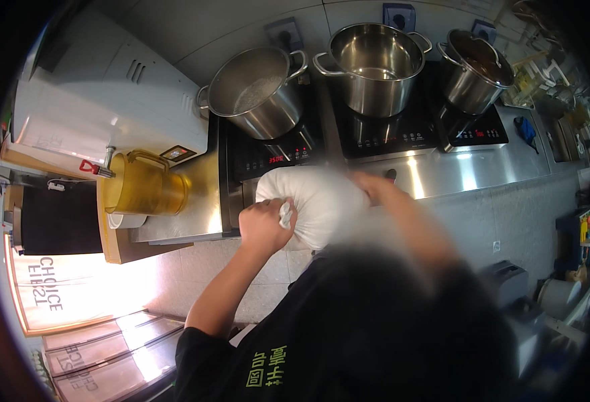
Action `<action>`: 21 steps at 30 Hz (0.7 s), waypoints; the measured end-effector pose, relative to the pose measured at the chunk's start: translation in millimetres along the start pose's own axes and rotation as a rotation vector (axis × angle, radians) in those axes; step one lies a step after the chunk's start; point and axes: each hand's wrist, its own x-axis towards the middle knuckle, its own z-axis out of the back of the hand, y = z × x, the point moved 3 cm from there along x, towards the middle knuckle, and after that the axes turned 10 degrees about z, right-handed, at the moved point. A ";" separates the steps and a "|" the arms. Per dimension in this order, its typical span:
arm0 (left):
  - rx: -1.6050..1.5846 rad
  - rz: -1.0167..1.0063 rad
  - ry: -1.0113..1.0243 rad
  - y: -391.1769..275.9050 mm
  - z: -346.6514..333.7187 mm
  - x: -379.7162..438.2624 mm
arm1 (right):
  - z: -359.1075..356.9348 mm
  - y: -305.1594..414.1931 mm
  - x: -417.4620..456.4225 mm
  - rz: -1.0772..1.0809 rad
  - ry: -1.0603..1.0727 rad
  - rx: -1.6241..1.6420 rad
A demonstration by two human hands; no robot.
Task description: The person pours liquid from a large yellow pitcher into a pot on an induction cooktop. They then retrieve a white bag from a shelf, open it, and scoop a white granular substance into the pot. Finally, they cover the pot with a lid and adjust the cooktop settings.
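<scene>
A plump white bag (305, 201), its skin drawn into folds, hangs before my body at the counter's front edge. My left hand (267, 223) is closed around its gathered neck, and a twisted white end pokes out of the fist. On the bag's far right side is my right hand (371, 187), fingers blurred; whether it touches the bag is hard to make out. Just behind the bag stands a steel stockpot (270, 113) with whitish, bubbly-looking liquid, on a lit induction cooker (260, 162).
A wide steel pot (383, 93) and a glass-lidded pot (468, 85) with dark contents stand on more cookers along the wall. Left, a yellow translucent pitcher (149, 188) sits under the red-handled tap (91, 168) of a white boiler (119, 85). A blue cloth-like item (526, 133) lies right.
</scene>
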 end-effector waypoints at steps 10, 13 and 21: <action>-0.340 -0.608 0.124 -8.4 27.9 30.7 | -1.6 25.1 124.0 -0.033 0.407 -0.973; -0.374 -0.654 0.195 8.2 18.6 29.4 | -2.5 -4.4 156.8 -0.082 0.302 -0.947; -0.471 -0.320 0.342 66.0 4.2 3.7 | -14.7 -71.5 19.1 0.258 0.060 0.562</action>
